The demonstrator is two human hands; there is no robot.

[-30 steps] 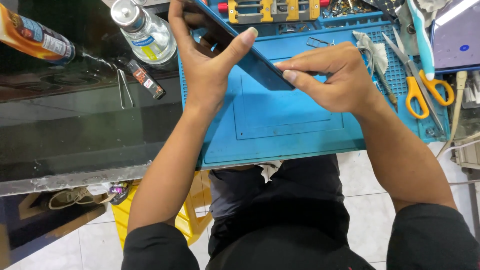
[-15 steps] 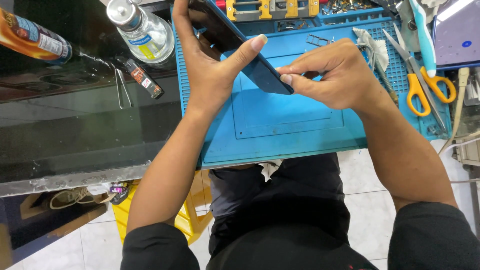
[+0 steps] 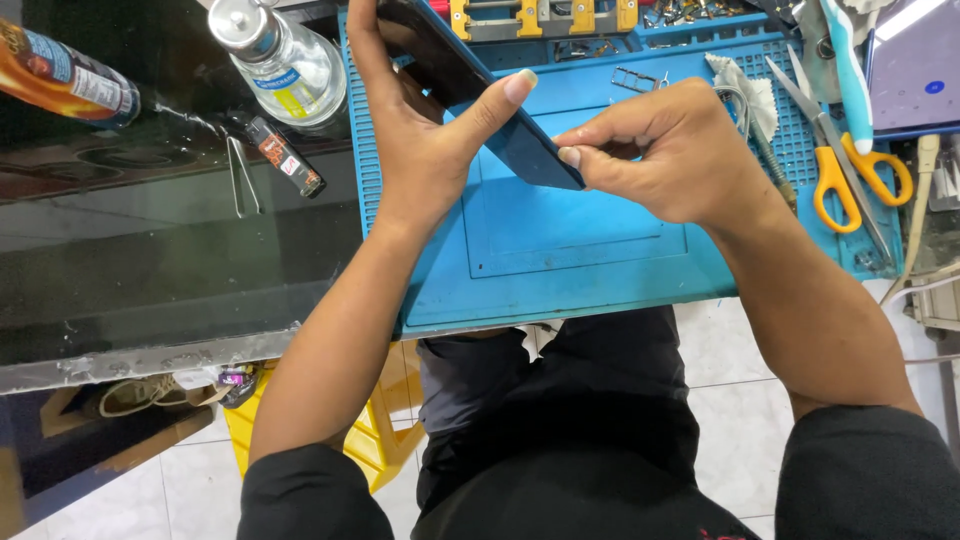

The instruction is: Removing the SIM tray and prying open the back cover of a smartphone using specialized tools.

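Note:
A dark, flat phone is held tilted above the blue work mat. My left hand grips it from the left, fingers behind it and thumb across its face. My right hand pinches the phone's lower right corner with its fingertips. Much of the phone's upper part is hidden behind my left hand.
Yellow-handled scissors, metal tweezers and a white cloth lie on the mat's right side. A clear glass bottle, a small dark tube, a bent metal wire tool and an orange bottle rest on the dark glass table at left.
Both hands have lifted the phone's near end slightly and shifted a little; my right fingertips now sit at its lower corner.

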